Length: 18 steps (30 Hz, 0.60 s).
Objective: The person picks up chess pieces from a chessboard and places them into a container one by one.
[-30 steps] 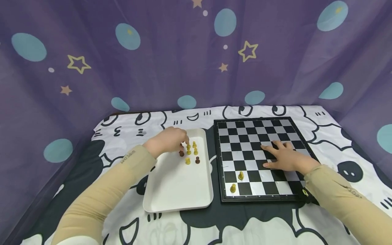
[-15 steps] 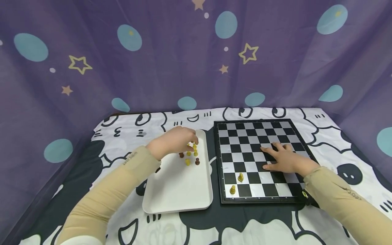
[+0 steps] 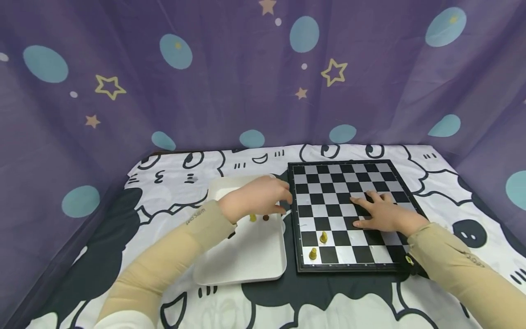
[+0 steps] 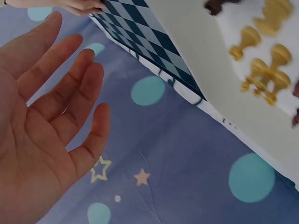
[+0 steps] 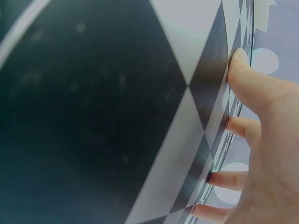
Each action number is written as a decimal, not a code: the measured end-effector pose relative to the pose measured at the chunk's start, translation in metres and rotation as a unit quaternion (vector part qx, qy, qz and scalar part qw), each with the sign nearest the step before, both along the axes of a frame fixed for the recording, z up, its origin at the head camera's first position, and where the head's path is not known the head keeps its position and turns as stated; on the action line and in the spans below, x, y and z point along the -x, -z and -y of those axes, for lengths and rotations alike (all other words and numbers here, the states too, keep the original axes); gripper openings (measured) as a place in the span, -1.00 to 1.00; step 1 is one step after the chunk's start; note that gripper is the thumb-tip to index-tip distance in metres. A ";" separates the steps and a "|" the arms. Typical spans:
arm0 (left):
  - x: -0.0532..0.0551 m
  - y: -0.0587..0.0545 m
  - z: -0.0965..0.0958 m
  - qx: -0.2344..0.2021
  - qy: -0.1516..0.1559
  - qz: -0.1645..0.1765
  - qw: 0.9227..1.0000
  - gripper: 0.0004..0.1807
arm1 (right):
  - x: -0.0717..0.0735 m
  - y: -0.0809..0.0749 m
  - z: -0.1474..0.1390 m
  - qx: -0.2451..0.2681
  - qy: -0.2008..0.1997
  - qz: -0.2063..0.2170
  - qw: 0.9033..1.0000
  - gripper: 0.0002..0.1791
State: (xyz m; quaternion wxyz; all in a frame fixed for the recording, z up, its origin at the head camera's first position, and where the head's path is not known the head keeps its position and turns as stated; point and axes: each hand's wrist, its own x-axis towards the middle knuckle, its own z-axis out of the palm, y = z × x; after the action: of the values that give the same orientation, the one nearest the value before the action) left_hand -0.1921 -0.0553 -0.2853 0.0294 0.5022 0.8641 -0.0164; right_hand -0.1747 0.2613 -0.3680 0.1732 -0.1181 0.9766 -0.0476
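Note:
My left hand (image 3: 260, 196) hovers over the far right part of the white tray (image 3: 242, 269), its fingertips out near the chessboard's (image 3: 361, 252) left edge. The left wrist view shows its fingers loosely bent, with a gap between them and nothing held. Beneath it lie several yellow chess pieces (image 4: 245, 42) and dark brown ones (image 4: 219, 5), mostly covered by the hand in the head view. Two yellow pieces stand on the board's near left squares, one at the corner (image 3: 313, 253) and another (image 3: 323, 237) diagonally beyond. My right hand (image 3: 380, 212) rests on the board, fingers spread.
A white cloth (image 3: 320, 304) with dark cartoon drawings covers the table under tray and board. Behind it hangs a purple curtain (image 3: 230, 82) with stars and blue ovals. The tray has a raised rim and sits left of the board.
My left hand has moved right from among the chess pieces in the tray toward the board, its fingers now apart from them. The right hand stays where it was.

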 end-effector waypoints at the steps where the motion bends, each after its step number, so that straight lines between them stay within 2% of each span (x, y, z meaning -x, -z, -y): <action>1: -0.001 0.000 -0.003 0.001 0.001 0.003 1.000 -0.75 | 0.000 0.000 0.000 0.000 0.000 0.000 1.000 -0.04; 10: -0.010 0.000 -0.025 0.009 0.029 0.006 1.000 -0.69 | 0.000 -0.001 -0.002 0.009 -0.003 -0.003 1.000 -0.03; 18: -0.022 0.005 -0.037 0.044 0.043 0.003 0.998 -0.70 | -0.001 -0.001 -0.001 0.006 -0.004 -0.002 1.000 -0.03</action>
State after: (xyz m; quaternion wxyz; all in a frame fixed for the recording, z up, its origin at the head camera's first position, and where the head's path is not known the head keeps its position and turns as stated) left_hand -0.1704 -0.0178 -0.2902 0.0536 0.5373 0.8399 -0.0540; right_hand -0.1738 0.2624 -0.3670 0.1706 -0.1230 0.9762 -0.0529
